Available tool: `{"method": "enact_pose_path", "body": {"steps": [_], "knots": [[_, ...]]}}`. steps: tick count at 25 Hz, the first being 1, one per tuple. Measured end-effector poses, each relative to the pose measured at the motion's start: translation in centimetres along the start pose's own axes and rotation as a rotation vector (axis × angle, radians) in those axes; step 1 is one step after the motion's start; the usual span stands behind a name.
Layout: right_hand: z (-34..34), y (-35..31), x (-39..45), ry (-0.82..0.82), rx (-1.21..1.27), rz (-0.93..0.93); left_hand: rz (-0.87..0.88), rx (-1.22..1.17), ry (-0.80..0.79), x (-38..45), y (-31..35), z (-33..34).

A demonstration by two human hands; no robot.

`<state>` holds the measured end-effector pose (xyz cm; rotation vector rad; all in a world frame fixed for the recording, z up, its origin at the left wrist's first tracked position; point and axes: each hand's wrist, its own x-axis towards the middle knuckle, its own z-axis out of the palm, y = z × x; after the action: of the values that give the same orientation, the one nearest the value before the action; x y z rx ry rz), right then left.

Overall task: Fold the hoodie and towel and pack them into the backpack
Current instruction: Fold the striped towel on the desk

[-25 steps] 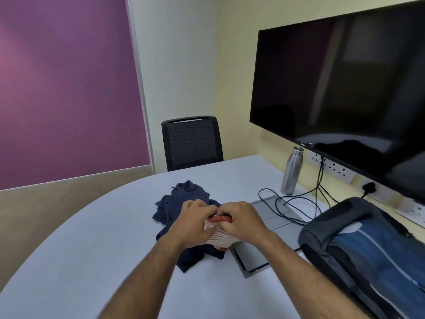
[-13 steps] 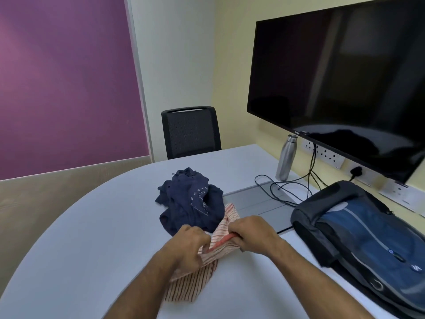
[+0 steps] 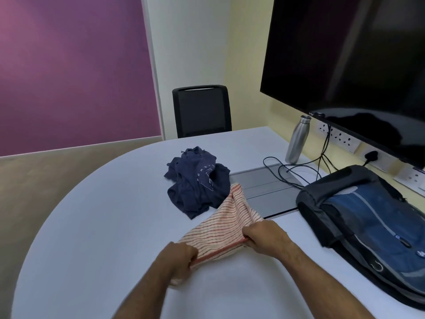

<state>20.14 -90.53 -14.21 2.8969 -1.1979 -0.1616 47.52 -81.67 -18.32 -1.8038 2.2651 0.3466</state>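
Near the table's [image 3: 96, 226] front edge, left hand [image 3: 178, 257] and right hand [image 3: 264, 237] pinch the striped towel's [image 3: 226, 223] red hem taut, likely to square it for folding.

The hands, left hand [image 3: 181, 259] and right hand [image 3: 264, 237], have drawn apart, stretching the striped towel [image 3: 226, 223] out from its earlier bunch.

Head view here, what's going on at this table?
A person is working on a striped towel, gripping its near edge with the left hand and the right hand and holding that edge taut between them. The far end of the towel lies against a crumpled navy hoodie, which sits unfolded on the white table. The backpack lies to the right. Nothing looks folded yet, and neither garment has gone into the backpack.
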Motion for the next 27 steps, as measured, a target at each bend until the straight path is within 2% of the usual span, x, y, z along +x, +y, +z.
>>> {"method": "enact_pose_path", "body": {"steps": [4,8,11,15,19,22,25,27], "knots": [[2.4,1.9,-2.8,-0.073,-0.006,0.038,-0.142,0.203,-0.097,-2.2,-1.7,1.7],[5.3,2.3,-5.7,-0.190,0.015,0.080,-0.178,0.233,-0.070,-5.5,-1.5,3.5],[7.1,1.2,-7.7,-0.297,0.047,0.104,-0.159,0.168,-0.099,-7.7,-0.4,5.5],[8.9,0.2,-10.8,-0.439,0.149,0.155,-0.137,0.057,-0.239,-9.8,1.6,8.1],[9.1,0.8,-12.5,-0.587,0.342,0.236,-0.108,-0.112,-0.256,-10.4,2.2,7.9],[8.5,1.1,-12.3,-0.520,0.414,0.284,-0.199,-0.230,-0.135,-9.5,2.2,7.8],[7.5,1.4,-10.1,-0.303,0.287,0.297,-0.340,-0.297,0.109,-7.4,2.3,7.5],[6.9,1.3,-7.4,-0.177,0.270,0.311,-0.437,-0.400,0.211,-5.4,2.0,7.3]]}}
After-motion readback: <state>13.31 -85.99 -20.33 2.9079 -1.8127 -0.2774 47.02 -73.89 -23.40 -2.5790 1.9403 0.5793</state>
